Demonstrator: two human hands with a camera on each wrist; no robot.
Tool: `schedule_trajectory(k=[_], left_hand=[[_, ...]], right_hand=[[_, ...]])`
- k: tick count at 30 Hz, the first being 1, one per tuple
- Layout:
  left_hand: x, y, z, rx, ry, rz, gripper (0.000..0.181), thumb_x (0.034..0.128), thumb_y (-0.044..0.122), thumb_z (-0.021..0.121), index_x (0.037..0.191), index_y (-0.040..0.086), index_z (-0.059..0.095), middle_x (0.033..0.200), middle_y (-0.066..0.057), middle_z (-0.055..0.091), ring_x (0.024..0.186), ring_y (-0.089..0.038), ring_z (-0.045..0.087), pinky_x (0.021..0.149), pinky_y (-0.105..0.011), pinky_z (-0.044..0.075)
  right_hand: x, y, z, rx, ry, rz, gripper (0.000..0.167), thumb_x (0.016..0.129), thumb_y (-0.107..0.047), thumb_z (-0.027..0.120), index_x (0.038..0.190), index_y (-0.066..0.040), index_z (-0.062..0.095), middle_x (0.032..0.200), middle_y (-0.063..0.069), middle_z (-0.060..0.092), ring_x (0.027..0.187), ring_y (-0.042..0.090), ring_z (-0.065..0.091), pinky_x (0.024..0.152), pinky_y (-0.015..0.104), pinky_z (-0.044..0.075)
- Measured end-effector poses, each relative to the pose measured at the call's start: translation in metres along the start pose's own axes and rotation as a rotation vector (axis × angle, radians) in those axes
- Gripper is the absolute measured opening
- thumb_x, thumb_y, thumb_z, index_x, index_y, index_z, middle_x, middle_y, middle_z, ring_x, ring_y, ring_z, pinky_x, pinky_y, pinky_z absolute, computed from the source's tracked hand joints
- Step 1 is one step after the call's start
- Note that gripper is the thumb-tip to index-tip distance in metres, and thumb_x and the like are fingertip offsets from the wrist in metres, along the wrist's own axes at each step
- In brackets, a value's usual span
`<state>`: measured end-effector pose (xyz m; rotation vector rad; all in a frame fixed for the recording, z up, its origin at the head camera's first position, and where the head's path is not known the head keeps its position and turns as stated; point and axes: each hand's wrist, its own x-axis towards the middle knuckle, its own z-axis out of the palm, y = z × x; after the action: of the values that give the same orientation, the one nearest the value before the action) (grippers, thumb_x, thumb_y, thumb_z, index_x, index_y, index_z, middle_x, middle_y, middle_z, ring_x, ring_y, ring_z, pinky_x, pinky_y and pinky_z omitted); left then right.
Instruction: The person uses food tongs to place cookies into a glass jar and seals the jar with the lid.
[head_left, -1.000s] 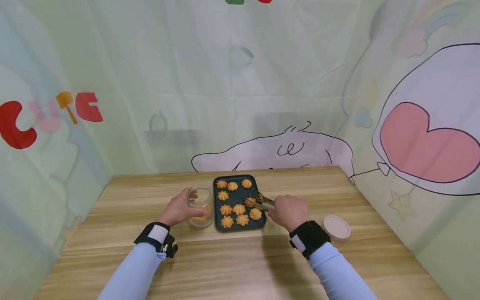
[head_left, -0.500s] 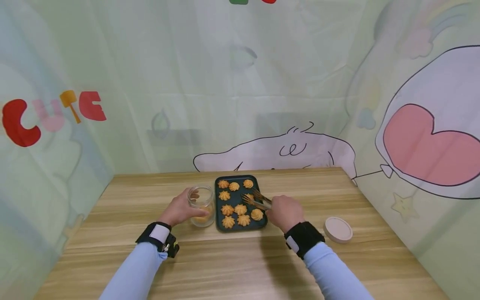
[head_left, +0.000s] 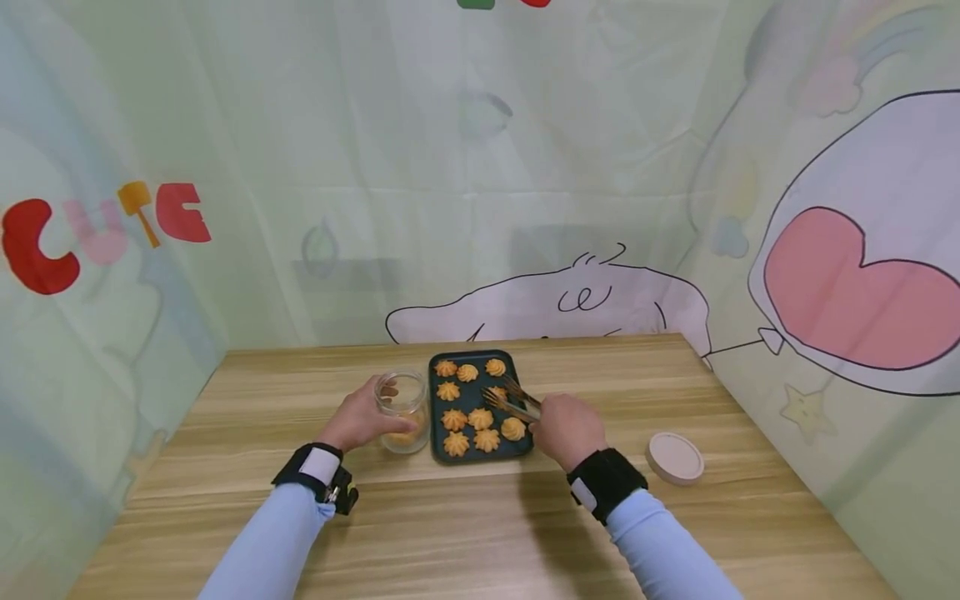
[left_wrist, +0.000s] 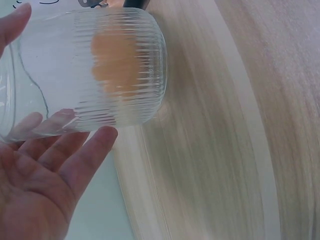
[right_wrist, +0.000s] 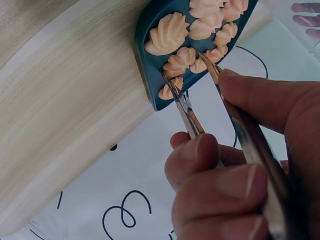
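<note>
My left hand (head_left: 354,423) grips a ribbed glass jar (head_left: 405,393), thumb on the near side and fingers round the far side. Orange-brown cookies (left_wrist: 117,62) lie at the jar's bottom in the left wrist view; their number is unclear. To the jar's right is a dark tray (head_left: 471,397) bearing several swirled cookies (head_left: 455,443). My right hand (head_left: 572,432) holds metal tongs (head_left: 517,410) over the tray's right side. In the right wrist view, the forked tips stand spread on either side of one cookie (right_wrist: 179,62), which still sits on the tray.
A round pale lid (head_left: 675,457) lies on the wooden table (head_left: 420,533), right of my right wrist. Behind the table hangs a printed cloth backdrop (head_left: 420,192), which also covers both sides.
The tongs' tips have shifted slightly around the same cookie, and my right wrist has moved a little leftward. Jar, left hand and tray stay in place; the view has shifted slightly.
</note>
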<state>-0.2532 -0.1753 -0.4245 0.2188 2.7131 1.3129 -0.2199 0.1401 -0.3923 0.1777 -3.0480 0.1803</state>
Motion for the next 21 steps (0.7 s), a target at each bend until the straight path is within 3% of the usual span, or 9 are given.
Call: schedule_trajectory(k=[21], left_hand=[[0.0039,-0.0015,-0.0002,-0.013,-0.005,0.006,0.092,0.077,0.031,0.087,0.146,-0.003,0.037,0.14,-0.025,0.05,0.127,-0.043,0.048,0.102,-0.055,0.041]], right_hand=[[0.003,0.0089,-0.0046,0.0,0.001,-0.041,0.036,0.087,-0.033,0.075,0.065,-0.009,0.059,0.055,-0.001,0.045,0.048,0.016,0.042,0.042,0.031,0.032]])
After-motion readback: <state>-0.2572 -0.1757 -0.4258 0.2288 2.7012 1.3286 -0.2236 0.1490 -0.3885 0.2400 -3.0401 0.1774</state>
